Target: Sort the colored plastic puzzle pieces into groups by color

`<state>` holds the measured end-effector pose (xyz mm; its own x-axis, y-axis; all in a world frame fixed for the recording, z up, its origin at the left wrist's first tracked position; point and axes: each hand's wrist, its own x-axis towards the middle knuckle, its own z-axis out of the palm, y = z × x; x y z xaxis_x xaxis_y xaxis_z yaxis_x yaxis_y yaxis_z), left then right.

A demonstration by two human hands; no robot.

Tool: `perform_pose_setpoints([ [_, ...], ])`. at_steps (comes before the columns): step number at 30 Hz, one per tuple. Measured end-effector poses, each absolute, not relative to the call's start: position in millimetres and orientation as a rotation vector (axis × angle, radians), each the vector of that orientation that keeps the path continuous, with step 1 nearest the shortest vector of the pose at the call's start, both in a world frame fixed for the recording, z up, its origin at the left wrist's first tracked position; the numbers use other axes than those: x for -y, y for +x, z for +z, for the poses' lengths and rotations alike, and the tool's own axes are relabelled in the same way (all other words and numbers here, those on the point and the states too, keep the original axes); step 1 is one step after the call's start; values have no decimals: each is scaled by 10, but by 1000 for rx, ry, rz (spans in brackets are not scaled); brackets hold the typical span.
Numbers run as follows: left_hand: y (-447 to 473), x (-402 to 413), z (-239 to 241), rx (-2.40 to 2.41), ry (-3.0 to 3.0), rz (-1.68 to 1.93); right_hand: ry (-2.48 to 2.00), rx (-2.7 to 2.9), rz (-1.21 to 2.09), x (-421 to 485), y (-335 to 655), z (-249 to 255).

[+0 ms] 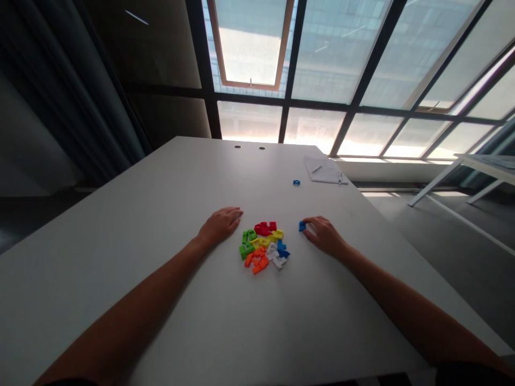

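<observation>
A small blue plastic block (301, 226) is pinched between the thumb and fingers of my right hand (322, 234), just right of a pile of small pieces. My left hand (221, 224) lies flat on the table, fingers stretched out, to the left of the pile and holding nothing. Grouped by colour, the pile has red pieces (264, 229), yellow pieces (261, 243), green pieces (246, 250), orange pieces (258, 259), white pieces (272, 251) and blue pieces (283, 250). Another blue piece (296, 183) sits alone farther up the table.
The white table (181, 182) stretches away towards large windows. Sheets of paper (324, 170) with pens on them lie near its right edge. Two round cable holes (262, 148) are at the far edge. A second white table (486, 167) stands at the right.
</observation>
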<state>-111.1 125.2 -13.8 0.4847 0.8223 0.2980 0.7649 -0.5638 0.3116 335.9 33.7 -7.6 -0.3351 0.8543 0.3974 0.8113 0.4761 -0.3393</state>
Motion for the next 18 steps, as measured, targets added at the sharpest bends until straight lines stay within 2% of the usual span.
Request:
perform_pose_setpoints([
  [11, -1096, -1226, -107, -1414, 2581, 590, -1860, 2022, -126, -1470, 3470, 23],
  [18, -1108, -1217, -97, -1415, 2586, 573, -2028, 1912, -86, -1888, 3309, 125],
])
